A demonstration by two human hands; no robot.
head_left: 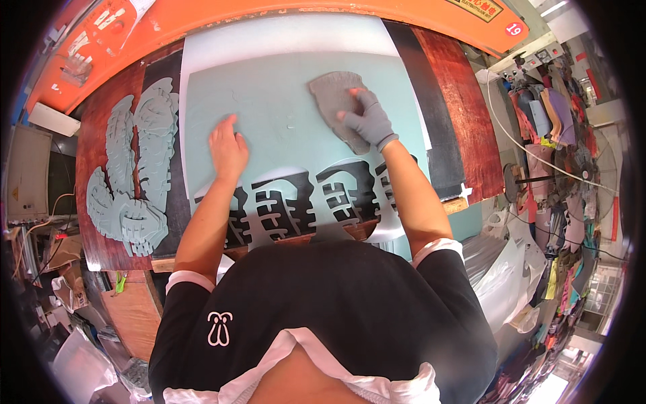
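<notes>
My left hand [227, 149] is bare and lies flat on the large pale green rubber sheet [282, 114], with the fingers stretched forward and a little spread; it holds nothing, it only presses the sheet down near the sheet's left part. My right hand [369, 120] wears a grey knitted glove and rests on a flat grey sole-shaped cutting die [334, 101], which lies on the right upper part of the same sheet. The fingers of this hand are bent over the edge of the die and the palm lies on its lower part, so the hand is half closed on it; whether the fingers really grip under the edge, I cannot tell. The die lies tilted, its wide end toward the far side of the desk [457, 108], which is of dark red-brown wood. Along the near edge of the sheet, between my two forearms, there is a row of sole-shaped holes [296, 205] where the dark surface below shows through. At my left, well apart from my left hand, a pile of cut pale green sole pieces with tread pattern [134, 175] lies on the desk. Behind the sheet runs the orange frame of a machine [269, 13].
</notes>
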